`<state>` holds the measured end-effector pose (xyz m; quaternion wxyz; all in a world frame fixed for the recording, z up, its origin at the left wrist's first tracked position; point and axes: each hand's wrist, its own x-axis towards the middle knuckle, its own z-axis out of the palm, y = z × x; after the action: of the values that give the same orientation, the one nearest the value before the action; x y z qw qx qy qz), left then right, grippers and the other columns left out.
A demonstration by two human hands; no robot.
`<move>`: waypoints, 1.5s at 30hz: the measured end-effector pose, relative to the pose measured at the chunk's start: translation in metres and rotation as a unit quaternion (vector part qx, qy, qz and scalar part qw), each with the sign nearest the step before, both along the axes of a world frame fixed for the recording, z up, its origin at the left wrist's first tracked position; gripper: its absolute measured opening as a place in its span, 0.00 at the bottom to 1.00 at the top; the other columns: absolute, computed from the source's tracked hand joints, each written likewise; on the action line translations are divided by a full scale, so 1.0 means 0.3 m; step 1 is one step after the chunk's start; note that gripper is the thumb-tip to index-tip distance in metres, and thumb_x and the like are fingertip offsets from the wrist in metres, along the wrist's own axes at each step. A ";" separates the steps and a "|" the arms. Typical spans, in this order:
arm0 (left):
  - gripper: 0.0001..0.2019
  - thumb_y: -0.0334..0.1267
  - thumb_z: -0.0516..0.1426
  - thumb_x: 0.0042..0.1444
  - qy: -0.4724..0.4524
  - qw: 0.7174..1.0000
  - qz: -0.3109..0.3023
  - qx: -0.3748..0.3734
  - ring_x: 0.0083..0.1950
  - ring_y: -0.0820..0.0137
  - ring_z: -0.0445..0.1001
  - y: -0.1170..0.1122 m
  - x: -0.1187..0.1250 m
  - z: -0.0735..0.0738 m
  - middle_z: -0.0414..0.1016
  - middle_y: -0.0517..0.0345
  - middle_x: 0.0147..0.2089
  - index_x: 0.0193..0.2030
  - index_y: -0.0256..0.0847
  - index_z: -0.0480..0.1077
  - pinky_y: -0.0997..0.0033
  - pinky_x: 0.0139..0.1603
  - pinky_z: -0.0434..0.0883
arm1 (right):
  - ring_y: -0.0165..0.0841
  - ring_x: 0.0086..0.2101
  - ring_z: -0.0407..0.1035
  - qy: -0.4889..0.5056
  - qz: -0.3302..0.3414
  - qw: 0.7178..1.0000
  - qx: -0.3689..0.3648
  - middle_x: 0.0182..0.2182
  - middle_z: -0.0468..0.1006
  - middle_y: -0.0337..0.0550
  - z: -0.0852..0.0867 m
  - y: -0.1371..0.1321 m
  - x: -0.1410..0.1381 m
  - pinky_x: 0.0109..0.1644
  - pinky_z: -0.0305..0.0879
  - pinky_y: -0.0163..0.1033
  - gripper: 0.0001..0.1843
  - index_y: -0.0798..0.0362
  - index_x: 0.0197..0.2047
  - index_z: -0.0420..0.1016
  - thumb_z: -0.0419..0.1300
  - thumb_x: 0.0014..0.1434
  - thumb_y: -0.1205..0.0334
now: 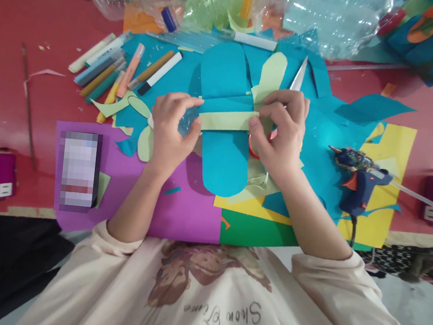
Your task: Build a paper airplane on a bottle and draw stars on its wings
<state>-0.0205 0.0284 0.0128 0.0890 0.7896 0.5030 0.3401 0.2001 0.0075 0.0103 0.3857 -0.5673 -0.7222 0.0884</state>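
Note:
A long blue paper shape (222, 158) with rounded ends lies over the coloured sheets, crossed by a pale green paper strip (228, 120). My left hand (172, 127) is closed, pinching the strip's left end against a clear plastic piece (187, 121). At the strip's right end my right hand (282, 135) is closed on it, with scissors (298, 76) sticking up from the same hand. A second pale green cut-out (271, 73) lies above the strip.
Markers (114, 71) are scattered at the upper left. A blue glue gun (356, 176) rests on yellow paper (392, 149) at the right. Clear plastic bottles (322, 14) lie along the top. A phone (78, 169) sits on purple paper (181, 210).

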 end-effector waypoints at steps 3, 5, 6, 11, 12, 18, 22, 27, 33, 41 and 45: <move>0.10 0.39 0.53 0.63 0.001 1.000 0.001 0.012 0.54 0.59 0.72 0.000 0.001 -0.001 0.74 0.57 0.49 0.50 0.52 0.69 0.53 0.57 0.69 | 0.47 0.51 0.67 -0.003 -0.016 1.000 0.009 0.44 0.73 0.49 0.002 -0.002 0.000 0.57 0.60 0.62 0.13 0.45 0.38 0.70 0.50 0.66 0.49; 0.11 0.38 0.54 0.62 -0.007 1.000 -0.003 0.013 0.54 0.59 0.72 0.000 0.001 -0.004 0.74 0.57 0.49 0.51 0.53 0.69 0.53 0.57 0.69 | 0.47 0.51 0.67 -0.013 -0.025 1.000 0.010 0.45 0.73 0.49 0.003 -0.003 0.001 0.57 0.60 0.63 0.13 0.45 0.37 0.70 0.49 0.66 0.50; 0.11 0.38 0.55 0.61 -0.011 1.000 -0.003 0.014 0.54 0.58 0.72 0.000 0.002 -0.005 0.74 0.57 0.49 0.50 0.53 0.69 0.52 0.57 0.69 | 0.48 0.51 0.67 -0.020 -0.028 0.999 0.009 0.45 0.73 0.50 0.003 -0.003 0.002 0.57 0.59 0.63 0.13 0.45 0.38 0.70 0.49 0.66 0.50; 0.11 0.38 0.56 0.60 -0.017 1.000 0.007 0.020 0.53 0.57 0.73 -0.001 0.007 -0.008 0.75 0.57 0.48 0.49 0.52 0.70 0.51 0.55 0.70 | 0.48 0.51 0.67 -0.041 -0.027 0.999 0.006 0.45 0.72 0.50 -0.003 0.000 0.008 0.57 0.59 0.65 0.13 0.45 0.40 0.71 0.48 0.67 0.49; 0.11 0.38 0.56 0.60 -0.015 1.000 0.007 0.021 0.53 0.57 0.73 -0.002 0.008 -0.008 0.75 0.56 0.48 0.49 0.52 0.70 0.51 0.55 0.70 | 0.48 0.51 0.67 -0.042 -0.027 0.999 0.007 0.45 0.72 0.50 -0.005 0.001 0.009 0.57 0.59 0.65 0.14 0.45 0.40 0.71 0.48 0.67 0.49; 0.11 0.40 0.54 0.62 -0.002 1.000 -0.001 0.030 0.53 0.58 0.71 -0.003 0.009 -0.011 0.73 0.56 0.48 0.51 0.53 0.67 0.52 0.53 0.68 | 0.48 0.50 0.67 -0.039 -0.036 0.999 0.003 0.44 0.72 0.50 -0.010 0.002 0.009 0.56 0.60 0.64 0.14 0.45 0.38 0.71 0.49 0.67 0.49; 0.10 0.45 0.52 0.66 -0.001 0.999 -0.017 0.034 0.54 0.60 0.70 0.002 0.004 -0.024 0.70 0.57 0.50 0.53 0.53 0.64 0.50 0.55 0.68 | 0.49 0.50 0.66 -0.028 -0.028 0.999 0.002 0.44 0.71 0.50 -0.017 0.004 0.011 0.55 0.59 0.64 0.13 0.46 0.38 0.71 0.50 0.66 0.50; 0.10 0.47 0.50 0.67 -0.006 0.999 -0.028 0.029 0.55 0.60 0.70 0.005 0.003 -0.027 0.70 0.57 0.50 0.53 0.53 0.63 0.47 0.56 0.68 | 0.49 0.50 0.66 -0.039 -0.033 0.999 0.010 0.44 0.71 0.50 -0.025 0.006 0.012 0.56 0.58 0.65 0.13 0.45 0.37 0.71 0.50 0.66 0.50; 0.10 0.44 0.52 0.65 -0.017 1.000 -0.011 0.009 0.55 0.58 0.71 -0.004 0.008 -0.010 0.72 0.56 0.50 0.51 0.53 0.66 0.49 0.56 0.68 | 0.48 0.47 0.68 -0.061 -0.039 0.997 0.029 0.42 0.72 0.50 -0.033 0.011 0.012 0.54 0.59 0.64 0.13 0.46 0.36 0.70 0.50 0.66 0.50; 0.12 0.51 0.50 0.67 -0.023 0.999 -0.024 0.026 0.54 0.59 0.72 0.004 0.004 -0.023 0.72 0.56 0.49 0.52 0.52 0.66 0.49 0.56 0.68 | 0.45 0.45 0.68 -0.018 -0.110 0.990 0.089 0.38 0.72 0.49 -0.006 0.004 0.016 0.49 0.65 0.56 0.16 0.44 0.37 0.65 0.44 0.68 0.46; 0.13 0.51 0.46 0.68 -0.033 0.999 -0.004 0.015 0.54 0.59 0.72 -0.006 0.011 -0.006 0.74 0.55 0.49 0.50 0.53 0.68 0.52 0.56 0.69 | 0.44 0.49 0.68 0.067 -0.110 0.989 0.078 0.47 0.71 0.53 -0.016 0.010 0.012 0.47 0.67 0.52 0.17 0.45 0.45 0.63 0.48 0.65 0.41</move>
<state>-0.0172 0.0267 0.0110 0.0951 0.7809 0.4918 0.3731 0.2036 0.0104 0.0057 0.4837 -0.6041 -0.6327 0.0274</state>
